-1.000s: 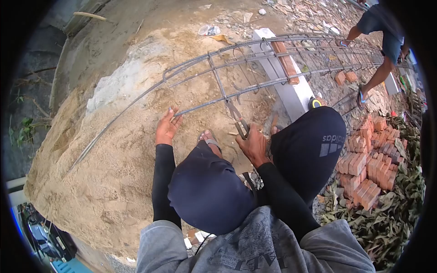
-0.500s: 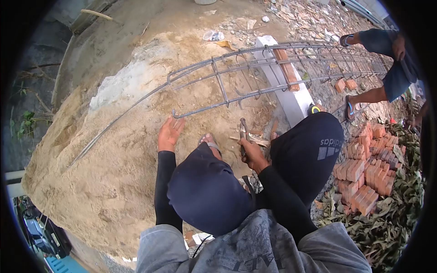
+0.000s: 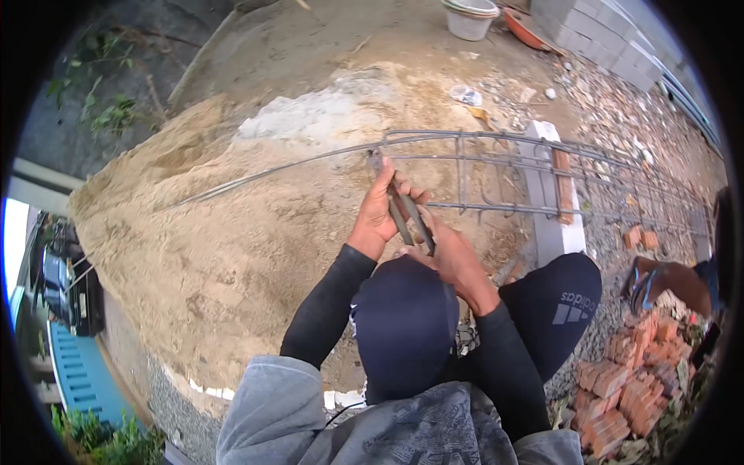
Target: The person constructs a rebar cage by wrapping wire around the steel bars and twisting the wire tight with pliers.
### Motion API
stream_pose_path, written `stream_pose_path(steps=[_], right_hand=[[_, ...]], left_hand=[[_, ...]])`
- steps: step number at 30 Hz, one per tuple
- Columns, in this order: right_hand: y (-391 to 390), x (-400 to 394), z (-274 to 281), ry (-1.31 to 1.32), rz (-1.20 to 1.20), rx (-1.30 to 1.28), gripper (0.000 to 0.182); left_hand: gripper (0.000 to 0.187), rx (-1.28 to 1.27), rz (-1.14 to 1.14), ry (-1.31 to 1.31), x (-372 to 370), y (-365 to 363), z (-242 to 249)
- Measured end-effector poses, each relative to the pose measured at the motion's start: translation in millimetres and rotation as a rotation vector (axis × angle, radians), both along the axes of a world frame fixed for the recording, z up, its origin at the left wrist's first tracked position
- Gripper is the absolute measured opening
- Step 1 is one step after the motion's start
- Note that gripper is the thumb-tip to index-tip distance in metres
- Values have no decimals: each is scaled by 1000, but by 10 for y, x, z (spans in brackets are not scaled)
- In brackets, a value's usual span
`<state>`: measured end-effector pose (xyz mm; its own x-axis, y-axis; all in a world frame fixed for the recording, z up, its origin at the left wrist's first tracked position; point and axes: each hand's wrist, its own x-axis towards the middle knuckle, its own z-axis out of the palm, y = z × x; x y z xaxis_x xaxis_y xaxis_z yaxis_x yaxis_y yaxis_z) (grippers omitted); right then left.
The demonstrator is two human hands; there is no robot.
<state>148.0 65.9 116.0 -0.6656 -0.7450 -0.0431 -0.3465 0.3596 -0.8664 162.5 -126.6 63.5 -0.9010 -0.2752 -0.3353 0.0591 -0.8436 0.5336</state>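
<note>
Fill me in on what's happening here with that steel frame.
A person crouches by a mound of sand, working on a long grey steel rebar cage that rests across a white concrete block. The left hand grips the cage's near end, while the right hand holds metal pincers pointing up at it. Another person's sandalled foot shows at right.

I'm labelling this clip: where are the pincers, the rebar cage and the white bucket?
pincers (image 3: pixel 411 221), head view, on the handles.
rebar cage (image 3: pixel 496 160), head view, on an upper bar.
white bucket (image 3: pixel 469 23), head view, on its side wall.
</note>
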Motion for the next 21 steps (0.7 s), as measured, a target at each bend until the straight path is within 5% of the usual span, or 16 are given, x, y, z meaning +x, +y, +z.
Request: stream_pose_path(steps=[3,4,6,10,14,19,21], right_hand=[[438,-11,362,226,-24,135,40],[635,-38,536,168,-36,51,40],[1088,-153,925,77,-135,-80,39],[2092,-505,1398,-34,-417,-358,34],[2635,-936,1133,-46,-720,-406,39],[2725,-1494,412,-265,-848,-293,37],[2736,-1762,139,-322,-899,-312,36]], left_hand=[[43,79,273,234,145,-337,343],[43,-38,498,70,242,-454,484],[43,-42,636,204,474,-608,808],[43,-85,572,388,917,-1062,1069],[40,-228,624,236,646,-385,1528],[41,-348,324,177,100,212,1540],[43,-554,420,85,-165,294,1384]])
